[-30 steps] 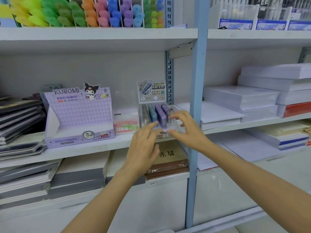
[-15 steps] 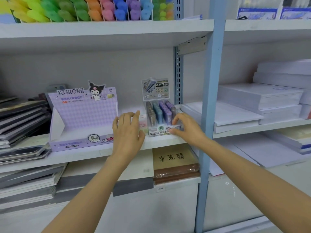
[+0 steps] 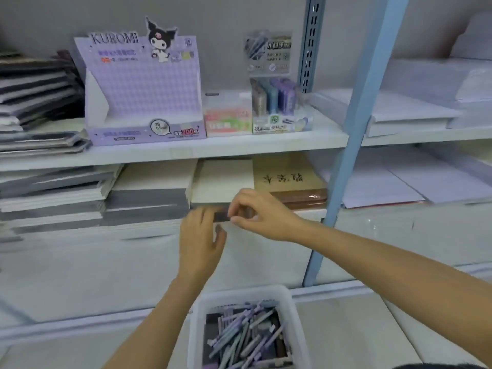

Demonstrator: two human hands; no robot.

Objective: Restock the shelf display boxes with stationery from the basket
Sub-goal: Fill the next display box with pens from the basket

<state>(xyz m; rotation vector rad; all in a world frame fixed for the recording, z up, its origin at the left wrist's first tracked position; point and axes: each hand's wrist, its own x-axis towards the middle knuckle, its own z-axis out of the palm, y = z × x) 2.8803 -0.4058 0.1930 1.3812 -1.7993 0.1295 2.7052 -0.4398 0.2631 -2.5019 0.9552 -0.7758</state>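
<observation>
A white basket at the bottom centre holds several purple and grey pens. On the middle shelf stands a small clear display box with upright grey, teal and purple pens. Beside it are a low pink box and a large purple Kuromi display box, whose tray looks empty. My left hand and my right hand hang close together in front of the lower shelf, above the basket. Their fingers are loosely curled, and I see nothing held in either.
Grey and beige notebook stacks and a brown pad fill the lower shelf behind my hands. A blue upright post stands just right of my right hand. White paper reams lie on the shelves to the right.
Both hands have come off the small pen display box and dropped below the middle shelf. The view has tilted down, bringing the basket into sight.
</observation>
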